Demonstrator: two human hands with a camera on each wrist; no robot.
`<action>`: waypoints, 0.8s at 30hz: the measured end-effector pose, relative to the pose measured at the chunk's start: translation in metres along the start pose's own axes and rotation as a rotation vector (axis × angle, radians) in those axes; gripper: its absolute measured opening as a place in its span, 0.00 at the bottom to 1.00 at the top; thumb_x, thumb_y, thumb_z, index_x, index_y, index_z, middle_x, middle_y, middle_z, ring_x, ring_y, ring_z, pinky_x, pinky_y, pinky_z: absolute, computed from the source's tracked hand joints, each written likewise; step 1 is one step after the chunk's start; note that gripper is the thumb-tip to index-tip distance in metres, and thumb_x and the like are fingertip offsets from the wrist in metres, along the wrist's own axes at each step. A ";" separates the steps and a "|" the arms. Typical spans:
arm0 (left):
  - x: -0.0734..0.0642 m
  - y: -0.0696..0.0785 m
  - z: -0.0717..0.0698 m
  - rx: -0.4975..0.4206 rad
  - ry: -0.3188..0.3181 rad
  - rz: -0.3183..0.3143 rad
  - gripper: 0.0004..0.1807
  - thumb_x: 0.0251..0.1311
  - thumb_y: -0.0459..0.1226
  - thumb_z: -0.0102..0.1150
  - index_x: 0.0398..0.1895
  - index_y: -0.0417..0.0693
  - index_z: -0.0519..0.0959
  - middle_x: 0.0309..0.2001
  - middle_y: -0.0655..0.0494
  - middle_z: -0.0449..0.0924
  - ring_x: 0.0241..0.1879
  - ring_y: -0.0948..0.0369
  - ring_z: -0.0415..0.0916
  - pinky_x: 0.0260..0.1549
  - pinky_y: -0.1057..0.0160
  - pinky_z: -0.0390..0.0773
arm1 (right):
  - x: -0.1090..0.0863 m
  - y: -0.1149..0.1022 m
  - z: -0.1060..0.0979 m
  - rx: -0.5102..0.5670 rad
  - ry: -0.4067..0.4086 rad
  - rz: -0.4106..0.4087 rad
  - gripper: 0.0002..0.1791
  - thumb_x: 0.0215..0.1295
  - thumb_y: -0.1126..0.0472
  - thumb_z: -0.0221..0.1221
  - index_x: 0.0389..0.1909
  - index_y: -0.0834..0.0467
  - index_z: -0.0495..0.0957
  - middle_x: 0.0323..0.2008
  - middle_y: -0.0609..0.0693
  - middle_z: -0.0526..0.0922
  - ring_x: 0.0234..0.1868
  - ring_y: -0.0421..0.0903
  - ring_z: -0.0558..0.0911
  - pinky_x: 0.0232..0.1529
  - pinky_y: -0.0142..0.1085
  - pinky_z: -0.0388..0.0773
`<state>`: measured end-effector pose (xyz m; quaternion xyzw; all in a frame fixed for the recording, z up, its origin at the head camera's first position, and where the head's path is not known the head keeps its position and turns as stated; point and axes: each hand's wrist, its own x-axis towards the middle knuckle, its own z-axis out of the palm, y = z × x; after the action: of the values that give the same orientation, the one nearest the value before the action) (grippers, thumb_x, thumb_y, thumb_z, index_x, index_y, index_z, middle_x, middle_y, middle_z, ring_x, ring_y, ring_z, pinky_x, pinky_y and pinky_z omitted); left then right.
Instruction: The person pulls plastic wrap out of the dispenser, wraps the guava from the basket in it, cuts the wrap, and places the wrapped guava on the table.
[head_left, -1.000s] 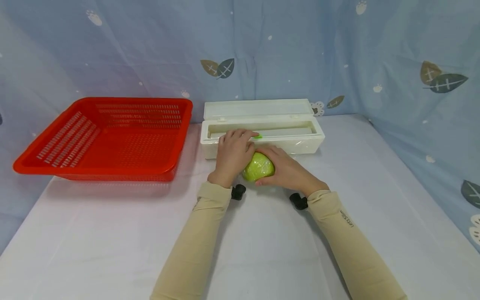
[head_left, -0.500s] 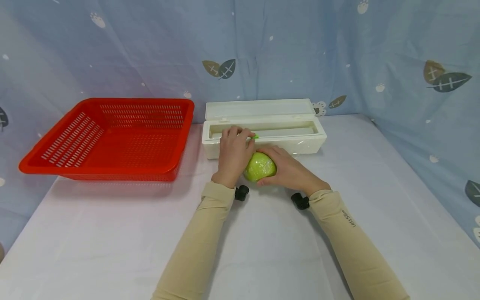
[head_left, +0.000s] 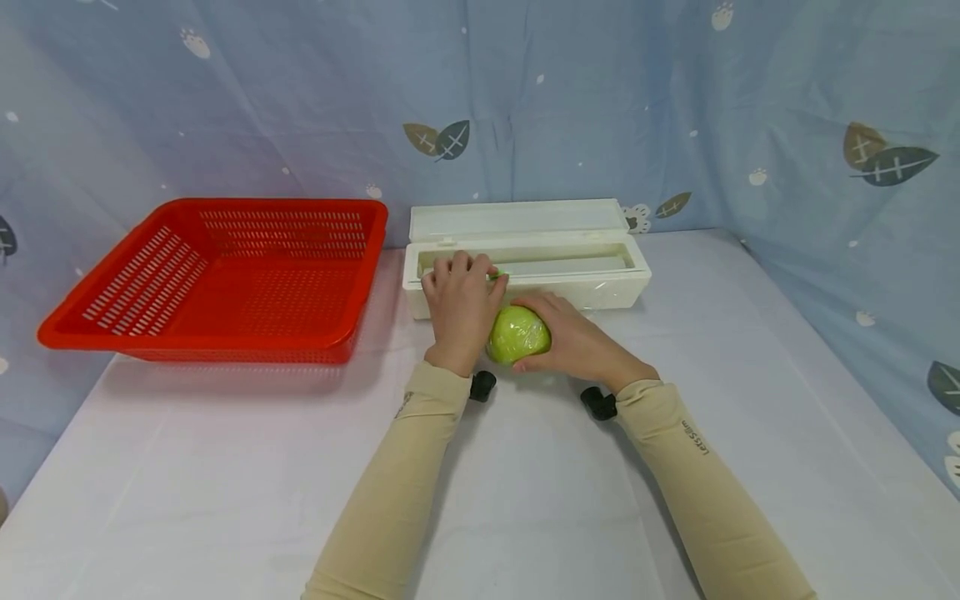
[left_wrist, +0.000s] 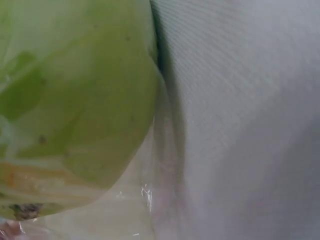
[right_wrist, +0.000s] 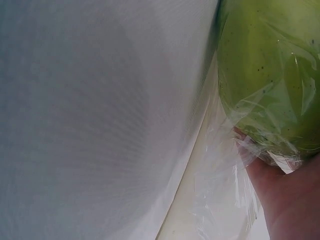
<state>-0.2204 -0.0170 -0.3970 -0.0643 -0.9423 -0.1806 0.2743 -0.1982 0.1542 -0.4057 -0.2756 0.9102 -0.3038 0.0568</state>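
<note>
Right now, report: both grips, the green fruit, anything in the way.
Left grip at front edge of open white box, hold unclear. Right grip holding film-wrapped green fruit. Red basket off left; nothing seen blocking.

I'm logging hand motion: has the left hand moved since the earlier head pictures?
Yes, to the left: against the white box, the left hand has shifted slightly along its front edge, toward its left end.

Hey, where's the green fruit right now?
In the head view, the green fruit is near the middle, gripped by the right hand, right of the left hand and in front of the open white box.
</note>
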 end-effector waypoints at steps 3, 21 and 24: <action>0.000 0.001 -0.001 0.017 -0.006 0.003 0.11 0.55 0.53 0.54 0.32 0.58 0.76 0.34 0.60 0.69 0.36 0.56 0.60 0.35 0.56 0.56 | 0.000 0.000 0.000 -0.003 0.000 0.002 0.46 0.38 0.40 0.68 0.61 0.42 0.58 0.56 0.42 0.61 0.52 0.43 0.63 0.47 0.44 0.66; 0.004 -0.004 0.001 -0.048 -0.060 -0.069 0.13 0.53 0.54 0.55 0.32 0.57 0.74 0.36 0.59 0.69 0.37 0.57 0.58 0.39 0.56 0.54 | 0.001 -0.001 0.002 -0.005 0.009 -0.023 0.46 0.38 0.40 0.68 0.61 0.41 0.58 0.58 0.41 0.60 0.53 0.42 0.62 0.47 0.44 0.67; 0.004 -0.002 0.002 -0.070 -0.066 -0.076 0.13 0.54 0.53 0.55 0.33 0.57 0.74 0.36 0.59 0.68 0.37 0.57 0.58 0.38 0.56 0.53 | -0.001 -0.001 0.001 -0.009 0.005 -0.019 0.45 0.39 0.40 0.67 0.61 0.41 0.58 0.57 0.42 0.60 0.53 0.42 0.63 0.47 0.45 0.67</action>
<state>-0.2256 -0.0180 -0.3974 -0.0439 -0.9458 -0.2213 0.2337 -0.1969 0.1538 -0.4057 -0.2837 0.9091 -0.3007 0.0505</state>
